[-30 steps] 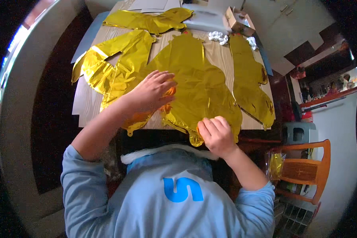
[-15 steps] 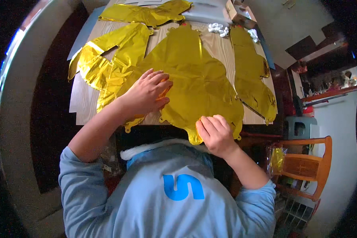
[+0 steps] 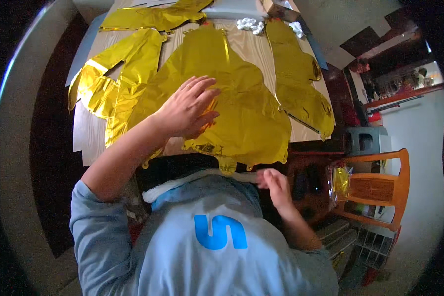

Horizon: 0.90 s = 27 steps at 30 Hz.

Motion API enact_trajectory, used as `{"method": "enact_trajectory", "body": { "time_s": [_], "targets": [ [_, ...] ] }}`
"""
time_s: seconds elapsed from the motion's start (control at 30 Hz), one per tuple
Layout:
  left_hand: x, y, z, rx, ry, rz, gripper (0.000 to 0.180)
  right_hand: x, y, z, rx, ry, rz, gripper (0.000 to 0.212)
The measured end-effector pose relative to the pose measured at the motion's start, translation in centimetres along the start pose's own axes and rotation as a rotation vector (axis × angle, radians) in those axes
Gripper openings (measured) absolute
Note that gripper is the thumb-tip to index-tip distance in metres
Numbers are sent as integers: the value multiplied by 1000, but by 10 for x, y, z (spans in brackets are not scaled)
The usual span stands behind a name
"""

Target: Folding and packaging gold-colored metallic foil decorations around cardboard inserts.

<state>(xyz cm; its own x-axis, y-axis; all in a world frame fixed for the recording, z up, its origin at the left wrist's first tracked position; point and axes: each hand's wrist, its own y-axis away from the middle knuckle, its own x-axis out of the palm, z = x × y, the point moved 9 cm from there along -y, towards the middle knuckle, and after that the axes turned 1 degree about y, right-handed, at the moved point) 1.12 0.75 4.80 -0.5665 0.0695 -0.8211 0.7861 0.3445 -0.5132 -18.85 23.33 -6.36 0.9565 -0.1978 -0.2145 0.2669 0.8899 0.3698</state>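
A large flat gold foil balloon (image 3: 241,108) lies in the middle of a wooden table (image 3: 91,138). My left hand (image 3: 187,107) rests flat on its near left part, fingers spread, holding nothing. My right hand (image 3: 275,185) hangs below the table's near edge, off the balloon, fingers loosely apart and empty; it is slightly blurred. More gold foil balloons lie around: one at the left (image 3: 118,74), one at the far left (image 3: 153,17) and one at the right (image 3: 298,79).
An orange wooden chair (image 3: 380,187) with a small packet of gold foil (image 3: 340,180) stands to the right. A grey stool (image 3: 365,140) sits beside the table. White crumpled bits (image 3: 249,23) and a cardboard box (image 3: 278,6) lie at the far edge.
My right hand let go of the balloon's near edge and dropped below the table edge. My left hand stays pressed on the balloon.
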Motion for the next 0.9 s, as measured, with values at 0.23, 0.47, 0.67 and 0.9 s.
{"method": "enact_trajectory", "body": {
  "time_s": [0.23,0.47,0.67,0.9],
  "targets": [
    [14,4,0,-14,67,65,46,27,-23,36,18,-512,-249,33],
    [11,-14,-10,97,114,25,37,1,-33,61,-185,-131,-294,23],
    [32,-18,-13,57,286,80,25,-8,-30,64,-187,-119,-390,22],
    [32,-20,-19,124,205,89,33,0,-8,113,-397,256,-519,27]
  ]
}}
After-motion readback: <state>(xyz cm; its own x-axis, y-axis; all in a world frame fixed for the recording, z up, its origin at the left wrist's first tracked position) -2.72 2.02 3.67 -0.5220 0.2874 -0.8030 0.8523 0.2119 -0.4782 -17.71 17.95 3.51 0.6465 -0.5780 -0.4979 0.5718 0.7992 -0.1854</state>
